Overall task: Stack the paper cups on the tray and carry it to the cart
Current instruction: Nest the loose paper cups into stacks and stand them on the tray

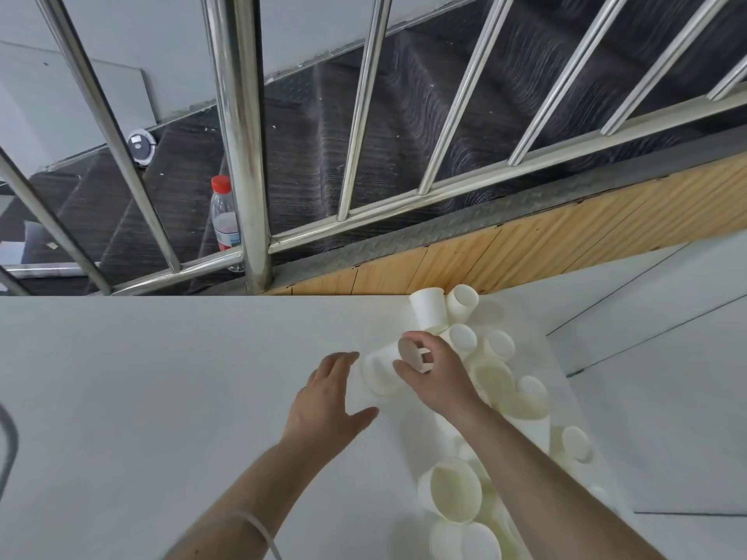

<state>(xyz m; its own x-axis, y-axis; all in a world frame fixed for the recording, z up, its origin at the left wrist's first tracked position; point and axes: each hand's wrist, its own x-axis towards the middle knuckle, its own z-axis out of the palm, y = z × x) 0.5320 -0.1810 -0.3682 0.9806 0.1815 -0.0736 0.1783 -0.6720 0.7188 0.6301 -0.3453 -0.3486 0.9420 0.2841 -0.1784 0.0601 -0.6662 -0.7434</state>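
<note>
Several white paper cups (456, 489) lie scattered, mostly on their sides, on a white tray (398, 432) at the right of a white table. One cup (430, 313) stands upside down at the tray's far end. My right hand (438, 375) reaches over the tray, its fingers curled round a cup (410, 352) whose round base faces me. Just below and left of it lies another cup (378, 371) with its mouth toward me. My left hand (329, 398) is spread flat at the tray's left edge, fingers beside that cup, holding nothing.
The white table (161, 398) runs left and toward me. Behind it stands a steel railing (250, 155) over dark stairs, with a wooden board (525, 248) along the table's far edge. A red-capped water bottle (224, 216) stands behind the rail. A grey curved bar (8, 450) shows at the left edge.
</note>
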